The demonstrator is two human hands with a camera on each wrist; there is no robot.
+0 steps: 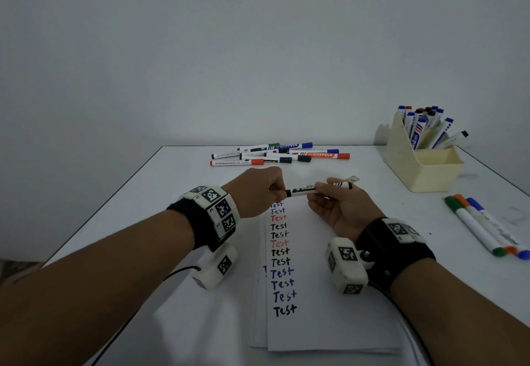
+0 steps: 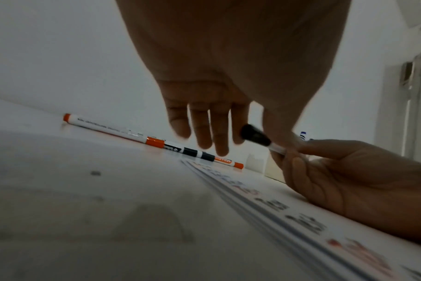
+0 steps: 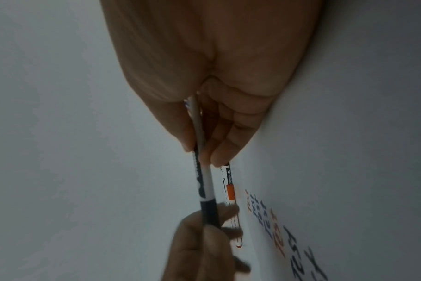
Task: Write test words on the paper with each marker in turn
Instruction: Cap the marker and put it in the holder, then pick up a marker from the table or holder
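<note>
Holding the black marker (image 1: 312, 189) level just above the paper (image 1: 324, 294), we pinch its cap with the left hand (image 1: 255, 190) fingers; the right hand (image 1: 341, 208) fingers curl round the barrel. Light, stiff, smooth plastic: we judge a mid-barrel hold steadiest.

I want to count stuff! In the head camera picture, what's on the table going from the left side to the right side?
Left hand → black marker held between both hands → right hand → cream holder full of markers → three loose markers, green, orange and blue.
</note>
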